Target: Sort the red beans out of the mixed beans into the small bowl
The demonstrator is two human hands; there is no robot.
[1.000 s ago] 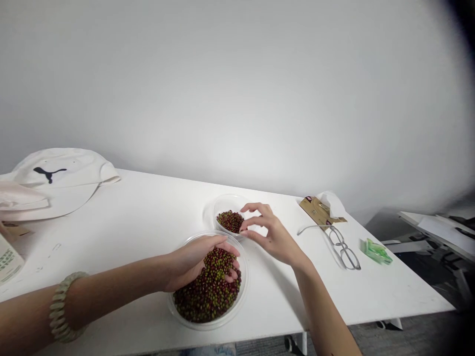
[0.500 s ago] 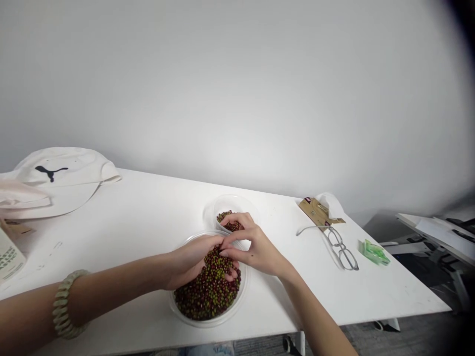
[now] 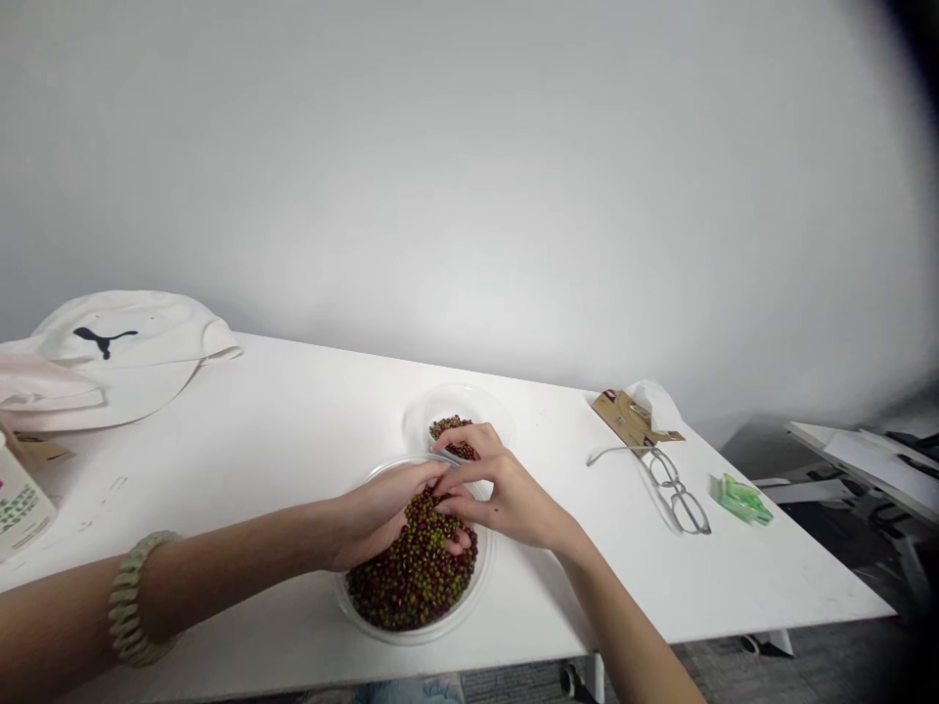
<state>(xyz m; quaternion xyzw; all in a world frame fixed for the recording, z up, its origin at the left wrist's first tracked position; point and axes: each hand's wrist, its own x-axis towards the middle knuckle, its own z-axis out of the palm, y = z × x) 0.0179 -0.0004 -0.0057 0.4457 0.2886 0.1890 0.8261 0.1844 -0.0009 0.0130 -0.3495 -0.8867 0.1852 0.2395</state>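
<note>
A clear plastic bowl (image 3: 381, 626) near the table's front edge holds a heap of mixed dark red and green beans (image 3: 411, 577). My left hand (image 3: 374, 513) lies cupped on the heap with its fingers curled into the beans. My right hand (image 3: 499, 494) reaches in from the right, its fingertips pinched together on the beans beside my left fingers. Just behind stands a smaller clear bowl (image 3: 490, 411) with a small pile of mostly red beans (image 3: 449, 428), partly hidden by my right hand.
A white cap (image 3: 110, 352) lies at the far left of the white table (image 3: 293, 420), with a printed box (image 3: 19, 499) at the left edge. Grey glasses (image 3: 675, 489), a brown card packet (image 3: 631, 416) and a green wrapper (image 3: 740, 499) lie to the right. Another desk (image 3: 872, 455) stands beyond.
My right hand has come back from over the small bowl to the big bowl and pinched into the beans next to my left hand. The left hand stayed put.
</note>
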